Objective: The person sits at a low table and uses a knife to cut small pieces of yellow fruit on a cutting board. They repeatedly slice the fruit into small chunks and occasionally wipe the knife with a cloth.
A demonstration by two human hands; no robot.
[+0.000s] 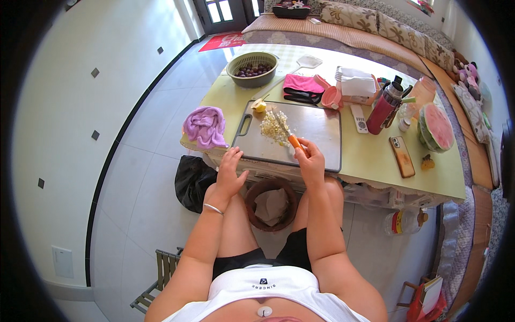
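Observation:
My right hand point(309, 159) is closed round the orange handle of a knife point(294, 141), whose blade reaches into a heap of finely chopped pale yellow-white bits point(272, 127). The heap lies on a grey cutting board point(314, 121) with a dark rim and a handle slot at its left. Near the board's far left corner sits a cut piece of yellow fruit point(259, 105). My left hand point(230, 173) is at the near left corner of the board, empty, with its fingers stretched out against the table edge.
A purple cloth point(205, 127) lies left of the board. Behind it stand a colander of dark round fruit point(252, 82), a white fly swatter point(309, 61) and a pink-black cloth point(302, 87). To the right are a remote point(359, 119), flask point(385, 107), phone point(402, 156) and cut watermelon point(437, 127). A bin point(257, 222) stands below.

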